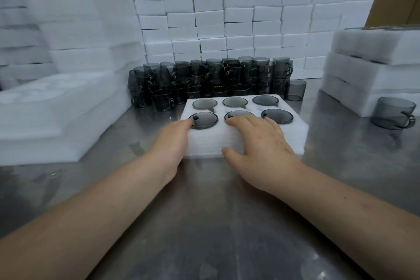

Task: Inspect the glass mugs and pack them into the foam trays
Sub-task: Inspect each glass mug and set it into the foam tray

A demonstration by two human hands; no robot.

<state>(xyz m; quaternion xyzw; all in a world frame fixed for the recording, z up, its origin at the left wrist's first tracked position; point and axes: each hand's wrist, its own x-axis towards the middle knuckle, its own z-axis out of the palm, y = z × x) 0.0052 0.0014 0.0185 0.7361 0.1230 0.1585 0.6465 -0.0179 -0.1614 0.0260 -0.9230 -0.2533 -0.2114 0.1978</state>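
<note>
Your tray (293, 141) on the surface (204, 211) holds six mugs (277, 116), right hand (261, 141) lying flat-fingered atop it, left hand (172, 141) at its left edge, grip indiscernible; the heap of mugs (209, 82) behind it remains unpacked.

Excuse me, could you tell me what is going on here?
A person is packing smoky glass mugs into a foam tray. All six pockets hold a mug, and both hands rest on the tray: the left hand at its near left corner, the right hand on its front edge. More loose mugs wait stacked behind it.
</note>
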